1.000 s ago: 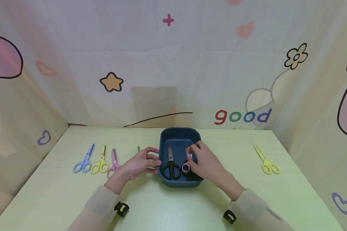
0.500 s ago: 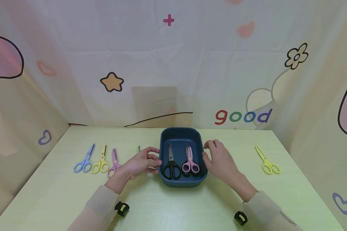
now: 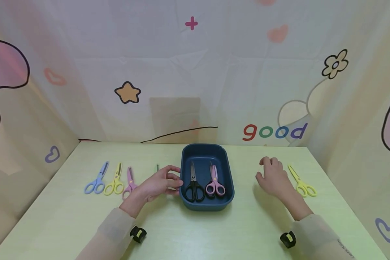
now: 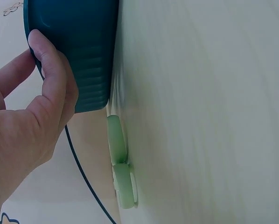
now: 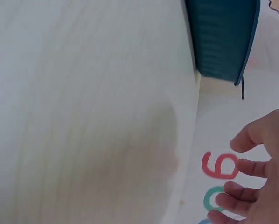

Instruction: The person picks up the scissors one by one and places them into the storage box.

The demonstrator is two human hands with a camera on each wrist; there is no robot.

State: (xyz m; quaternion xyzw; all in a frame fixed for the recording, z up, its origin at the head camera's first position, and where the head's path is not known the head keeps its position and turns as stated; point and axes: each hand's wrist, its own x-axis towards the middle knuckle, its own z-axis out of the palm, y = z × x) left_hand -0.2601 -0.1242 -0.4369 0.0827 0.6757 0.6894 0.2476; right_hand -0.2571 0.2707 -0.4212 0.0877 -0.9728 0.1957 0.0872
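Observation:
My left hand (image 3: 160,183) touches the left wall of a dark blue bin (image 3: 206,206) with loosely bent fingers. Inside the bin lie black-handled scissors (image 3: 194,191) and, to their right, pink scissors (image 3: 215,186) resting over another dark-handled pair, mostly covered. To the bin's right my right hand (image 3: 274,177) is above the table, its fingers relaxed and holding nothing. Yellow scissors (image 3: 300,184) lie just beyond it on the right. Green scissors (image 4: 121,161) lie beside the bin, near my left hand; in the head view that hand hides most of them.
On the left of the table (image 3: 68,216) lie blue scissors (image 3: 97,180), yellow scissors (image 3: 116,182) and pink scissors (image 3: 129,180), the last partly hidden by my left wrist. A printed curtain (image 3: 169,72) encloses the back and sides.
My right hand has let go of the pink scissors, leaving them in the bin, and has moved right toward the yellow scissors. My left hand has stayed at the bin's wall.

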